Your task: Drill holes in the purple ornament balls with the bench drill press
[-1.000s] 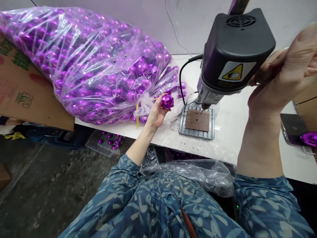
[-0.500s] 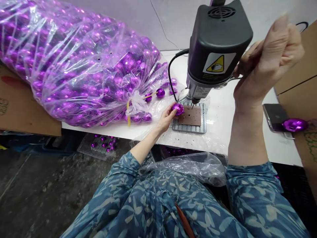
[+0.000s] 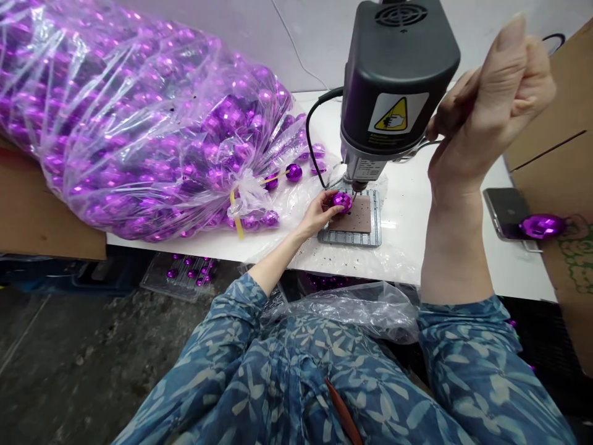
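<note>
My left hand (image 3: 319,216) pinches a shiny purple faceted ball (image 3: 343,202) between thumb and fingers. It holds the ball over a brown board (image 3: 360,220) on the grey slotted metal base (image 3: 377,237) of a small drill press (image 3: 402,65). The thin drill bit (image 3: 354,196) stands right beside the ball; I cannot tell whether they touch. At the right of the black motor housing, my right hand (image 3: 498,102) is raised and closed around the drill press handle, which is mostly hidden by the fingers. Dark shavings lie on the board.
A big clear bag (image 3: 152,123) of purple balls fills the left, its neck tied. A phone (image 3: 504,213) and a larger purple ball (image 3: 542,226) are at the right, by a cardboard box (image 3: 556,161). Below the white table (image 3: 523,281) is a clear tray (image 3: 185,278) with several balls.
My left hand has moved the purple ball rightward over the board, up to the drill bit. My right hand stays closed beside the motor housing. The whole view has shifted slightly.
</note>
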### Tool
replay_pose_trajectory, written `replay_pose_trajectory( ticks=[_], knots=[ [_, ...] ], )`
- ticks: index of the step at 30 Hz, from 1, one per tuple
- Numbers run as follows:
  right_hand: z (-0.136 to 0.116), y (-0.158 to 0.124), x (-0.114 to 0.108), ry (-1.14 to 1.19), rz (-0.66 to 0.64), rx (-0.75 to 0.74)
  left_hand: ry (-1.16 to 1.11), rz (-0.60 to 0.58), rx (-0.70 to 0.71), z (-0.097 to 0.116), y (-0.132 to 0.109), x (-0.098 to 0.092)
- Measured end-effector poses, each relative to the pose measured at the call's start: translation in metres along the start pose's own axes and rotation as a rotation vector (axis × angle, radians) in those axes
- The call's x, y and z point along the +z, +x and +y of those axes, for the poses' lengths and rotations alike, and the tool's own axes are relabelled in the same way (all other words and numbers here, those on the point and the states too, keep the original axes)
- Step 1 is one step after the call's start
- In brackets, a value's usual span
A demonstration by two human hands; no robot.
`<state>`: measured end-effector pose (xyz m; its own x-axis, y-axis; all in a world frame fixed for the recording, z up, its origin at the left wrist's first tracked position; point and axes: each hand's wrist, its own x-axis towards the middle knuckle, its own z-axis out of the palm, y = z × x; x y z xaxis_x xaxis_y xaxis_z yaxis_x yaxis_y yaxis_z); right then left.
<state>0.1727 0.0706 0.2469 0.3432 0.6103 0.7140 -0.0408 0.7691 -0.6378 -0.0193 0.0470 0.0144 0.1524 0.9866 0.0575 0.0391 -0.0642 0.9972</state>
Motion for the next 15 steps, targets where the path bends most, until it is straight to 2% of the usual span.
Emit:
replay_pose_trajectory(
  ticks=[9, 15],
  knots=[
    [0.0, 0.002, 0.002, 0.035, 0.015, 0.019, 0.102, -0.014, 0.022, 0.006, 0.002, 0.007],
    [0.003, 0.001, 0.0, 0.009, 0.009, -0.01, 0.179, -0.029, 0.087, 0.006, 0.004, 0.012]
  ],
)
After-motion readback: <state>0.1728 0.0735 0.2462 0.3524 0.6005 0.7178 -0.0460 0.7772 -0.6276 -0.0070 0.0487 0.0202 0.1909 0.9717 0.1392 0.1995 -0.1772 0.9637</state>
